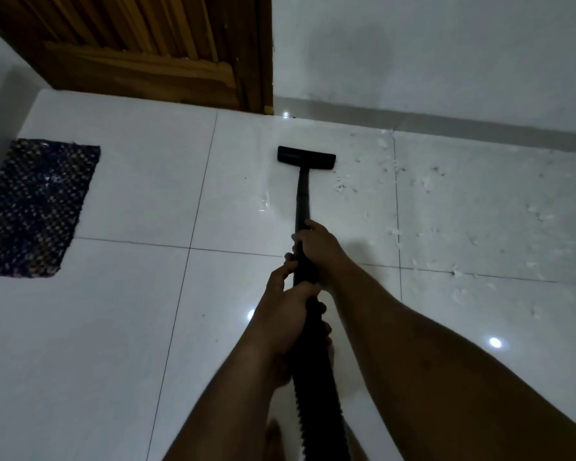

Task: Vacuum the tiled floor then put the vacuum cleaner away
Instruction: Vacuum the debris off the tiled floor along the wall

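We grip the black vacuum wand (302, 207) with both hands: the right hand (316, 251) wrapped around it farther forward, the left hand (286, 301) closed where the wand meets the ribbed hose (316, 377). The floor nozzle (306, 157) rests flat on the glossy white tiled floor (113, 327), near the wooden door (140, 51). White scraps (423, 234) litter the tiles to the right; a dark woven mat (34, 207) lies left.
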